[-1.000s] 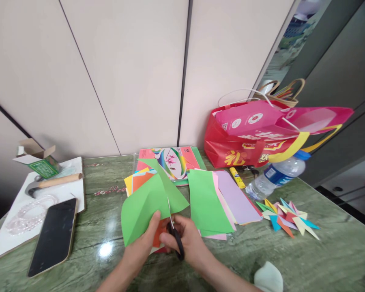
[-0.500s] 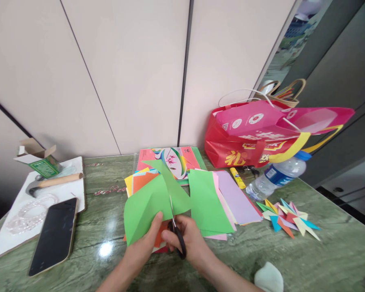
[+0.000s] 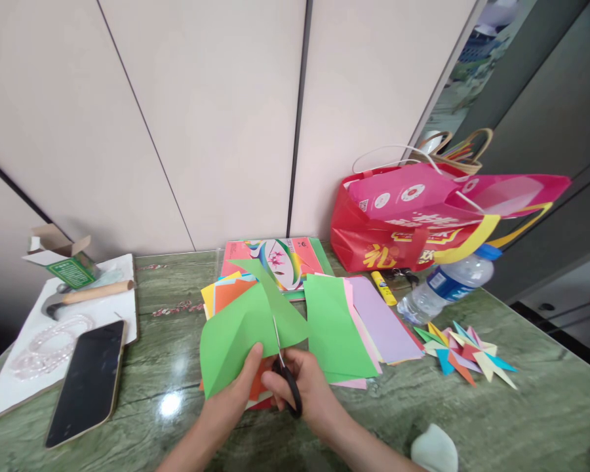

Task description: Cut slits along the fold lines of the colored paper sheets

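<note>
Held up over the table is a sheet of green paper [image 3: 236, 328], partly cut, with a flap curling up toward the wall. My left hand [image 3: 238, 387] pinches its lower edge between thumb and fingers; most of those fingers are behind the paper. In my right hand [image 3: 307, 380] is a pair of scissors [image 3: 289, 383] with black handles, its blades on the cut line in the sheet. Beneath my hands lie orange and yellow sheets [image 3: 221, 295], partly covered. Beside them on the right rests a stack of green, pink and purple sheets [image 3: 341, 328].
At the back are a paper packet [image 3: 299, 252] and a red gift bag [image 3: 368, 223]. Rightward lie a glue stick [image 3: 383, 288], a water bottle [image 3: 447, 285] and a folded-paper star [image 3: 467, 347]. On the left are a phone [image 3: 86, 383], a hammer [image 3: 96, 293] and a small box [image 3: 71, 265].
Almost nothing differs. The scissor blades look slightly closer together at the cut, and both hands stay in place on the paper and scissors.
</note>
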`<state>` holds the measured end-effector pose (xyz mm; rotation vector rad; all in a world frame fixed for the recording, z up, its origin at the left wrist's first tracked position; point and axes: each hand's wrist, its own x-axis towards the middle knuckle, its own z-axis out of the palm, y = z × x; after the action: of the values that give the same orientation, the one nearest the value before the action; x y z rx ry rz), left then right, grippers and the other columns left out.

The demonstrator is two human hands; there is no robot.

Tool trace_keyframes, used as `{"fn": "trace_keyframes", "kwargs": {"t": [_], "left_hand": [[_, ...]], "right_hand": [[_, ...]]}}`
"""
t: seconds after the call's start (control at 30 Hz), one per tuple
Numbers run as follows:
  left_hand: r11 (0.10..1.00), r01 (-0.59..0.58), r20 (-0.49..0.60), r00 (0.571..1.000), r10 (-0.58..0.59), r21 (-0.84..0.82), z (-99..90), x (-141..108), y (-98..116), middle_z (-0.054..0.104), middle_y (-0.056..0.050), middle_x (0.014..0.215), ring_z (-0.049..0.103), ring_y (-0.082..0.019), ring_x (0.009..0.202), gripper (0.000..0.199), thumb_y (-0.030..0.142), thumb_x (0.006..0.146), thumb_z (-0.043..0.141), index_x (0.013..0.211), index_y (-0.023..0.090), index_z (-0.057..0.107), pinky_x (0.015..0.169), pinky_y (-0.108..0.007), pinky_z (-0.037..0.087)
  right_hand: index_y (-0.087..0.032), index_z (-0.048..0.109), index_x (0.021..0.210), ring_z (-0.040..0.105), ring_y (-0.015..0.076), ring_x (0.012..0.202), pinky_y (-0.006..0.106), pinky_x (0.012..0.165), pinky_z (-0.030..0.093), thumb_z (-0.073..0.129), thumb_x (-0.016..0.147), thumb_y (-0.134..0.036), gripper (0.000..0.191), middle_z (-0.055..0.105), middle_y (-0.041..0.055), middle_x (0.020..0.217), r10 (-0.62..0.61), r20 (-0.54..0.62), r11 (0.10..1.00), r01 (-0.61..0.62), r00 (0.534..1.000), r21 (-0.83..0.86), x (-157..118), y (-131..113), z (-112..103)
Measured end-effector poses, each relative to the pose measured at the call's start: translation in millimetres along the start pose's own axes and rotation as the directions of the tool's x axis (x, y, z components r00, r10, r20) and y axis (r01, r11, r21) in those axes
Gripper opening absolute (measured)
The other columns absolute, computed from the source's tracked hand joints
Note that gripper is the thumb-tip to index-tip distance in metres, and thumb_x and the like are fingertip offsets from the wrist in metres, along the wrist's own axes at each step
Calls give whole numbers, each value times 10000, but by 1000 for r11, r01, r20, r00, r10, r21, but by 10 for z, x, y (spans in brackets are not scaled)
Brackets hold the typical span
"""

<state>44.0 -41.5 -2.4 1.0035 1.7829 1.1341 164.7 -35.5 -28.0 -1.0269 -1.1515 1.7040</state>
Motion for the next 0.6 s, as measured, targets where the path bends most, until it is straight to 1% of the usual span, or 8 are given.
{"fn": "trace_keyframes", "kwargs": {"t": [0.2, 0.3, 0.37, 0.47, 0.53, 0.6], "left_hand": [[1000, -7, -3, 1000, 7, -20, -11, 15, -6, 701, -42, 1067, 595, -235, 1062, 209, 331, 706, 614, 872, 226, 686, 965, -333, 418], [999, 39, 42, 998, -37, -31, -20, 36, -12, 712, -59, 1040, 602, -243, 1051, 214, 339, 710, 604, 859, 210, 689, 959, -344, 423], [998, 57, 39, 998, -56, -32, -21, 42, -11, 717, -66, 1025, 606, -246, 1043, 210, 335, 711, 599, 849, 204, 688, 955, -348, 427], [999, 29, 25, 999, -29, -16, -18, 39, -8, 713, -66, 1034, 606, -245, 1043, 225, 347, 716, 587, 859, 203, 685, 953, -345, 427], [1000, 19, 36, 999, -19, -4, -16, 33, -4, 726, -59, 998, 618, -246, 1022, 210, 347, 712, 589, 835, 210, 692, 936, -336, 443], [1000, 1, 25, 1000, -1, 0, -13, 24, 4, 737, -49, 961, 635, -244, 991, 190, 343, 708, 593, 808, 220, 699, 915, -325, 461]], "right_hand": [[-153, 536, 688, 392, 73, 326, 196, 363, 313, 715, 582, -455, 367, 462, -79, 378, 8, -1, 1000, -8, 1000, -19, 8, 0, 0], [-152, 531, 683, 392, 73, 325, 193, 357, 309, 712, 584, -454, 365, 459, -78, 377, 13, -2, 1000, -13, 1000, -21, 11, -19, 1], [-151, 528, 685, 393, 72, 325, 188, 352, 302, 712, 581, -458, 373, 458, -77, 382, 12, -6, 1000, -12, 1000, -17, 12, -24, 2], [-154, 518, 679, 395, 71, 322, 188, 349, 298, 703, 587, -480, 386, 455, -77, 385, 2, -1, 1000, -2, 1000, -14, 13, -7, 3], [-158, 513, 679, 395, 71, 321, 191, 353, 304, 675, 610, -513, 396, 452, -78, 384, -8, 2, 1000, 8, 1000, -19, 12, 11, 2], [-160, 512, 681, 394, 71, 321, 194, 357, 308, 652, 622, -543, 412, 450, -78, 388, -13, 6, 1000, 14, 1000, -28, 11, 21, 1]]}}
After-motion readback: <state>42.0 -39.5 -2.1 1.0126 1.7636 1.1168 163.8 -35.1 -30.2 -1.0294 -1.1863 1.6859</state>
